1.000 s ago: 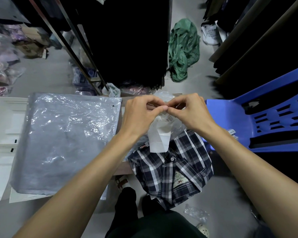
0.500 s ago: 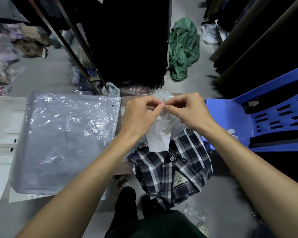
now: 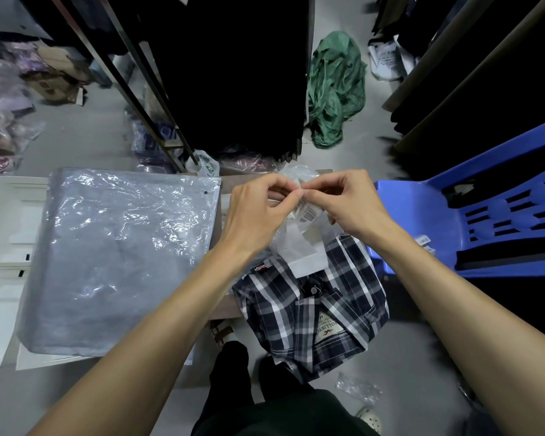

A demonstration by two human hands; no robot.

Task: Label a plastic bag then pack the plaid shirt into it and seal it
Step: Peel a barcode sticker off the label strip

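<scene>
Both hands are raised at frame centre, fingertips meeting. Left hand (image 3: pixel 258 212) pinches the top edge of a small barcode label (image 3: pixel 309 212) with thumb and forefinger; right hand (image 3: pixel 350 206) pinches the same strip from 3 o'clock, the other fingers curled. A white backing strip (image 3: pixel 306 253) and some crumpled clear film hang from the pinch, dangling toward 6 o'clock. Whether the label is partly peeled cannot be told.

Plaid shirt (image 3: pixel 312 309), folded, navy and white check, neck tag showing, lies directly below the hands at 6 o'clock, not touched by either hand; the hanging strip overlaps its collar end in view.

Plastic bag (image 3: pixel 117 256), flat and glossy, lies at 9 o'clock of the hands on white sheets (image 3: pixel 4 221), well clear of both hands.

Blue chair (image 3: pixel 453 215) at 3 o'clock, just beside the right wrist. Green cloth (image 3: pixel 337 89) on the floor at 12 o'clock.
</scene>
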